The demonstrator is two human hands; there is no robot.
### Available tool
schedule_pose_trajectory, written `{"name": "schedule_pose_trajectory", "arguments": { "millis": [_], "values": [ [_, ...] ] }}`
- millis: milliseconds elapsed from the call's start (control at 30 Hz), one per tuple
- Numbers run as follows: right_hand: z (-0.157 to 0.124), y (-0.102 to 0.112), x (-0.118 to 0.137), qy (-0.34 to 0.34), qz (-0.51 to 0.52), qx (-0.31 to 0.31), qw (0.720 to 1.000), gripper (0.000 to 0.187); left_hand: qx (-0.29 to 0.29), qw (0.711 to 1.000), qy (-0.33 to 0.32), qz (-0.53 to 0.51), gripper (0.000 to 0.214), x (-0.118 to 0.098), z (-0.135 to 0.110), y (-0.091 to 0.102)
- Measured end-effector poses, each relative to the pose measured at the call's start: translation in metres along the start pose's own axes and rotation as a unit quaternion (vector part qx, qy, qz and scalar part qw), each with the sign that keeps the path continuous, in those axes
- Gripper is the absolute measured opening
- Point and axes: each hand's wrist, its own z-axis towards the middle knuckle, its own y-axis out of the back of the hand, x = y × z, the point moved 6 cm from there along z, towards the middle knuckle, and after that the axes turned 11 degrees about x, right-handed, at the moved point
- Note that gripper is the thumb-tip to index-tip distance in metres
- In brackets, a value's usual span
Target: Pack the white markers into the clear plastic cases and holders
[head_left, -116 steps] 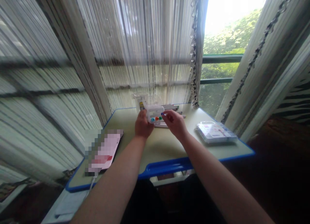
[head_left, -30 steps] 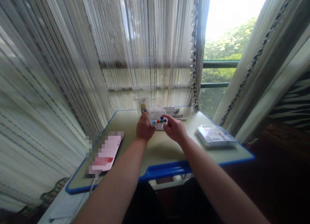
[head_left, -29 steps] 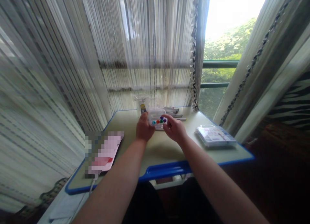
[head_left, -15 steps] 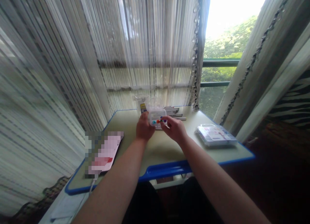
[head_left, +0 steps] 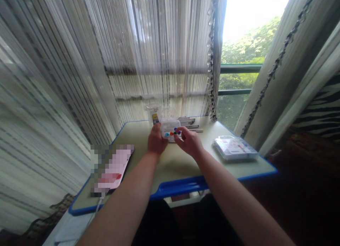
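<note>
My left hand [head_left: 157, 139] is closed round the left side of a small clear plastic box [head_left: 170, 124], which is held tilted toward me above the table. Along the box's lower edge sit several small coloured pieces [head_left: 167, 134], among them blue, orange, green and purple ones; their exact kind is too small to tell. At the right side of the box is my right hand [head_left: 189, 140], its thumb and forefinger pinched close to the green and purple pieces. Whether something lies between these fingertips is hard to make out.
Behind the hands stands a clear container [head_left: 152, 113] with a yellow and dark label. Several pens [head_left: 190, 122] lie at the table's back. A clear lidded case [head_left: 235, 148] rests on the right. A blurred-out tablet-like device [head_left: 117, 168] with a cable lies on the left of the blue-edged table [head_left: 183, 164].
The view has shifted slightly. My right fingertips have shifted a little at the coloured pieces, and the green one now shows more plainly. My left hand keeps its hold on the box.
</note>
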Motion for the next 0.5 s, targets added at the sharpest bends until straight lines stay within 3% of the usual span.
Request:
{"name": "schedule_pose_trajectory", "arguments": {
  "millis": [500],
  "values": [
    [0.000, 0.000, 0.012, 0.032, -0.026, 0.016, 0.999, 0.021, 0.012, 1.000, -0.009, 0.002, 0.032, -0.003, 0.000, 0.000]
  ]
}}
